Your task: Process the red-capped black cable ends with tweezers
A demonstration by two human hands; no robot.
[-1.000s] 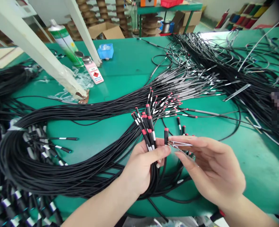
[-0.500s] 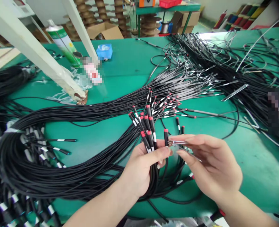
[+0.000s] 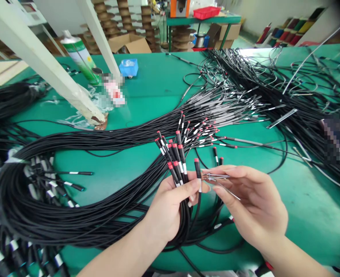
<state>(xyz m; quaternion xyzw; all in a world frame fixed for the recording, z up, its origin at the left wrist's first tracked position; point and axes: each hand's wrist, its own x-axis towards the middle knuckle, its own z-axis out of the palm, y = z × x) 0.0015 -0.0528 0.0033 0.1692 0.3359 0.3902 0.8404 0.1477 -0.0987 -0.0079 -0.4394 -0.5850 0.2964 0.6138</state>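
Note:
My left hand [image 3: 171,207] is closed around a bunch of black cables with red-tipped ends [image 3: 174,156], which fan upward above my thumb. One cable end [image 3: 198,169] stands apart at the right of the bunch, beside my thumb tip. My right hand [image 3: 250,204] pinches a thin silvery metal piece [image 3: 217,177] between thumb and forefinger, its tip almost touching that separate cable end. The cables run down from my left hand into a large black coil [image 3: 57,207] on the green table [image 3: 146,88].
More red-tipped cable ends [image 3: 204,132] lie fanned on the table behind my hands. A tangled mass of black cables [image 3: 273,84] covers the right. White slanted frame legs [image 3: 43,65], a green spray can [image 3: 79,57] and a blue holder [image 3: 128,66] stand at the back left.
The view has shifted slightly; both hands stay together, the left hand and its bunch a little lower and to the left. The grip on the cables and metal piece is unchanged.

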